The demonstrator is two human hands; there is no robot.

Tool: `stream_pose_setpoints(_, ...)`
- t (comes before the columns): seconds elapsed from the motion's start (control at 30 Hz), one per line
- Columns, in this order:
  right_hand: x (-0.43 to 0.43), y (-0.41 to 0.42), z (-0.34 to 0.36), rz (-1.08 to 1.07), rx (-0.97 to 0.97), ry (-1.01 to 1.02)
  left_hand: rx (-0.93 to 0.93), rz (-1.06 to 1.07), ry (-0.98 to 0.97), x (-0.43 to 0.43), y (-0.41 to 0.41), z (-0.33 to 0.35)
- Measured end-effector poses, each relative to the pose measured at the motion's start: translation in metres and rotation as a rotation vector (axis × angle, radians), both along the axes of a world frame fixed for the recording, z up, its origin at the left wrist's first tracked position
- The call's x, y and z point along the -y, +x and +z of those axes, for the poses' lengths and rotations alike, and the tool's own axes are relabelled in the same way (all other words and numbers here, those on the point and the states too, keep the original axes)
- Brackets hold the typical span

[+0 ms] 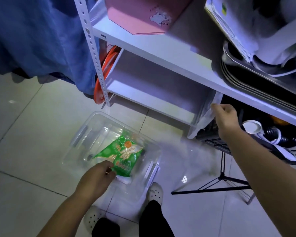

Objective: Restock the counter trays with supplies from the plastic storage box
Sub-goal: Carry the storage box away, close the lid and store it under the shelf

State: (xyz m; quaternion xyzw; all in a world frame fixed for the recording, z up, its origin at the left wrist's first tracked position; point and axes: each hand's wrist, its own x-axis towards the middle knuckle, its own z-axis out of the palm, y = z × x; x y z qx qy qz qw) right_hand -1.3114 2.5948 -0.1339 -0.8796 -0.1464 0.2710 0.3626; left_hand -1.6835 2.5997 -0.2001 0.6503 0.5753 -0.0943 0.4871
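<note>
While I stand over the clear plastic box (79, 134) on the pale tiled floor (32, 142), my left hand (99, 175) is down at its near end, thumb and curled fingers pinching the lower edge of a green packet (125, 154). The packet lies tilted inside the box, printed in orange and white, with a white strip showing at the end beside my fingers. My right hand (226, 117) is raised off to the right, well apart from the left, its fingers curled round the top edge of a see-through lid (186, 156). The lid is blurred and hangs down from my grip toward the right side of the box; I cannot tell whether its lower edge touches the box. Behind the box stands a white metal rack (161, 53), its lowest shelf just beyond the far rim of the box. A pink carton (135, 16) sits on an upper shelf, and an orange round thing (108, 65) leans upright against the rack's left post. Blue cloth (32, 35) hangs to the left of the rack. To the right are stacked dark trays (246, 82), and below them a white cup lid (251, 126) among dark cups. A black tripod stand (224, 178) has its feet on the floor under my right forearm. My pale shoes (155, 192) are just beside the near side of the box.
</note>
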Motion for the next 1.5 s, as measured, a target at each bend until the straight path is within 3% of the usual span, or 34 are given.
stream_pose_setpoints(0.27, 0.059, -0.098, -0.011, 0.178, -0.115, 0.064, 0.027, -0.049, 0.163, -0.011, -0.013, 0.027)
stream_pose_setpoints(0.4, 0.088, -0.130, 0.001, 0.353, -0.060, 0.044, 0.065, -0.125, 0.389, -0.030, -0.003, 0.056)
stream_pose_setpoints(0.53, 0.108, -0.157, 0.021, 0.601, 0.118, 0.021, 0.099, -0.332, 0.685, -0.050, 0.009, 0.087)
stream_pose_setpoints(0.63, 0.116, -0.168, 0.029, 0.843, 0.233, 0.022, 0.116, -0.650, 0.826, -0.064, 0.011, 0.091)
stream_pose_setpoints(0.8, 0.123, -0.172, 0.016, 1.120, 0.423, 0.021, -0.082, -1.095, 0.704, -0.072, 0.000, 0.070)
stream_pose_setpoints(0.97, 0.134, -0.170, -0.039, 1.253, 0.480, 0.011, -0.038, -1.114, 0.685, -0.046, -0.021, 0.017)
stream_pose_setpoints(1.1, 0.145, -0.178, -0.091, 1.320, 0.434, -0.033, -0.115, -1.073, 0.711, -0.022, -0.034, -0.035)
stream_pose_setpoints(1.2, 0.149, -0.177, -0.124, 1.244, 0.349, -0.069, -0.154, -1.089, 0.692, -0.003, -0.044, -0.076)
stream_pose_setpoints(1.4, 0.157, -0.159, -0.187, 0.665, 0.261, -0.198, -0.159, -1.103, 0.645, 0.022, -0.054, -0.136)
stream_pose_setpoints(1.5, 0.165, -0.158, -0.216, 0.498, 0.148, -0.324, -0.158, -1.129, 0.656, 0.032, -0.061, -0.168)
